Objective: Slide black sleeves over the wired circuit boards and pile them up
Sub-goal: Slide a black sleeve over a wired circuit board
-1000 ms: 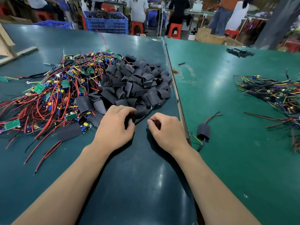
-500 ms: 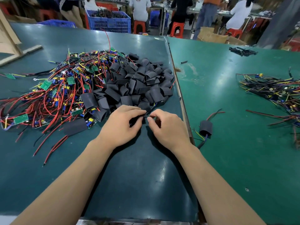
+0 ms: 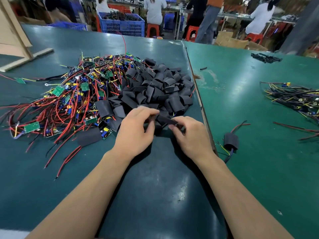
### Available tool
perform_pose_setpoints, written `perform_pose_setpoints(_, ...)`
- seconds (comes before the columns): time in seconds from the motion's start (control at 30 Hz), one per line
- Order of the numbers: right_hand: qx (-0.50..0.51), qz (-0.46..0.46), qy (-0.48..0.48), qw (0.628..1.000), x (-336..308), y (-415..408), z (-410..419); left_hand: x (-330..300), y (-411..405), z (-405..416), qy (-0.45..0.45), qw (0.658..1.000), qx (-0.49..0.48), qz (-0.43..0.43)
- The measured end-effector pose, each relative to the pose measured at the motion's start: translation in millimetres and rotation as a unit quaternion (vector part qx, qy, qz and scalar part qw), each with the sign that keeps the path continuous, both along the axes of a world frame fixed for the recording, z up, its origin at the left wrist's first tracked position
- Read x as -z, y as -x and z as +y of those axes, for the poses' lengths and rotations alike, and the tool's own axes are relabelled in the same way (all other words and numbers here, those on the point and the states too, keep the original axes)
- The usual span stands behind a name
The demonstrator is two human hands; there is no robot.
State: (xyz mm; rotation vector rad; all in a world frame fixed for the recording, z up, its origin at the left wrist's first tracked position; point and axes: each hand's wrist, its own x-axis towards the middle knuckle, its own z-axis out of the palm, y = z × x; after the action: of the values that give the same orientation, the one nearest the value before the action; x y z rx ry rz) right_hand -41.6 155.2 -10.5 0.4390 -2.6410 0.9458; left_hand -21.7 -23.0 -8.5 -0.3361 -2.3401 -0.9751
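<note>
While both hands work at the near edge of the sleeve heap, the fingers point(image 3: 151, 112) of the left hand point(image 3: 136, 133) and those of the right hand point(image 3: 188, 135) pinch one flat black sleeve point(image 3: 166, 120) between them, lifted just off the tabletop point(image 3: 155, 187). No board can be seen inside it. The sleeve looks light, thin and floppy, likely to collapse flat unless its mouth is squeezed open from the edges; the best hold seems to be at the two ends, one hand each. The boards point(image 3: 86, 87), by contrast, appear stiff, with components that could snag, and trailing wires that tangle; taking one by its edges should be safest.

Behind the hands, the sleeve heap point(image 3: 155, 90) holds dozens of loose sleeves, too many to count. Left of the heap lies a far bigger tangle point(image 3: 60, 104) of green boards with red, black and yellow wires, also past counting. Right of the heap, across the tabletop seam, one finished sleeved board point(image 3: 231, 141) lies alone, its wires sticking out both ends. Farther right of the heap sits one more bundle point(image 3: 293, 99) of wired parts.
</note>
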Motion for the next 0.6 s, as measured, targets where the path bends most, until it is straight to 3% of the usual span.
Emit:
perform_pose_setpoints(0.2, -0.001, 0.021, 0.005, 1.000, 0, -3, -2, 0, -3, -1, 0.033, 0.998, -0.025, 0.044)
perform_pose_setpoints(0.37, -0.009, 0.048, 0.032, 0.998, 0, -3, -2, -10, -4, -8, 0.117, 0.972, -0.165, 0.121)
perform_pose_setpoints(0.6, -0.015, 0.060, 0.037, 0.997, 3, -7, 0, -75, 49, -90, 0.074, 0.938, -0.337, 0.032)
